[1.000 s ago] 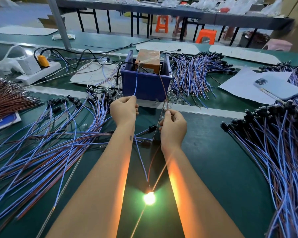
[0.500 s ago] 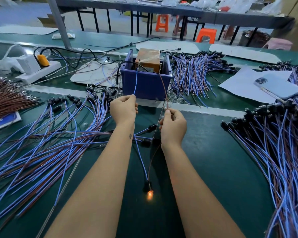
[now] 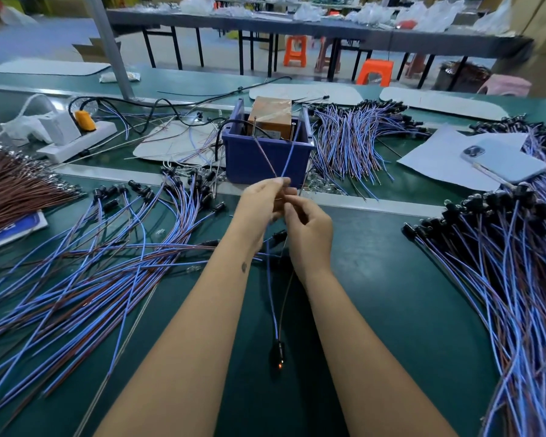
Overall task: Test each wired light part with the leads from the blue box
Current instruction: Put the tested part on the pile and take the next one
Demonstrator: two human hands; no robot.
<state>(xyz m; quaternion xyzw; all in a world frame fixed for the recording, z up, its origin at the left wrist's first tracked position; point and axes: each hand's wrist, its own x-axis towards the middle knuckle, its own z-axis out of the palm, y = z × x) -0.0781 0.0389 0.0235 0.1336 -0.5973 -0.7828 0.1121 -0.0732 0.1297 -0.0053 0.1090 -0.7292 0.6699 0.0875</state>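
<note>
The blue box (image 3: 267,159) stands just beyond my hands, with a tan block and two upright metal leads (image 3: 254,126) inside. My left hand (image 3: 260,205) pinches a brown and a blue wire (image 3: 286,162) that cross and rise to the box. My right hand (image 3: 309,230) is curled round the same wires just below. From my hands they hang down to one black light part (image 3: 278,351) over the green table (image 3: 375,279). Its tip shows only a faint orange glow.
Loose blue-and-brown wired parts (image 3: 92,279) lie fanned at the left, with a thick pile (image 3: 517,263) at the right and another bundle (image 3: 353,137) behind the box. A phone (image 3: 505,164) lies on paper at the right, a power strip (image 3: 76,140) at the back left.
My hands have come together in front of the box and the two wires now cross. The light went from a bright glow to a faint orange speck.
</note>
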